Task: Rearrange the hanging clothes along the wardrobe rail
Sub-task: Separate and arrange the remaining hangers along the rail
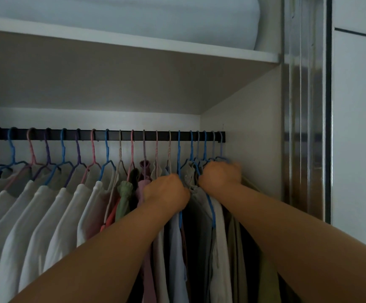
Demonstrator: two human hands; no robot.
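Note:
A dark rail point(151, 135) runs across the wardrobe, carrying several blue, pink and purple hangers. White shirts point(35, 211) hang spread out on the left; green, pink and grey garments bunch toward the right. My left hand point(166, 192) is closed on the shoulder of a garment on a blue hanger point(179, 154) near the middle right. My right hand point(220, 173) is closed on the bunched hangers and clothes point(210, 159) at the rail's right end, close to the side wall. A grey garment point(192, 180) shows between the two hands.
The wardrobe's white side panel point(250, 138) stands right beside my right hand. A shelf point(134, 42) above the rail holds folded pale bedding point(155, 16). A shiny sliding door frame point(304, 106) rises on the right.

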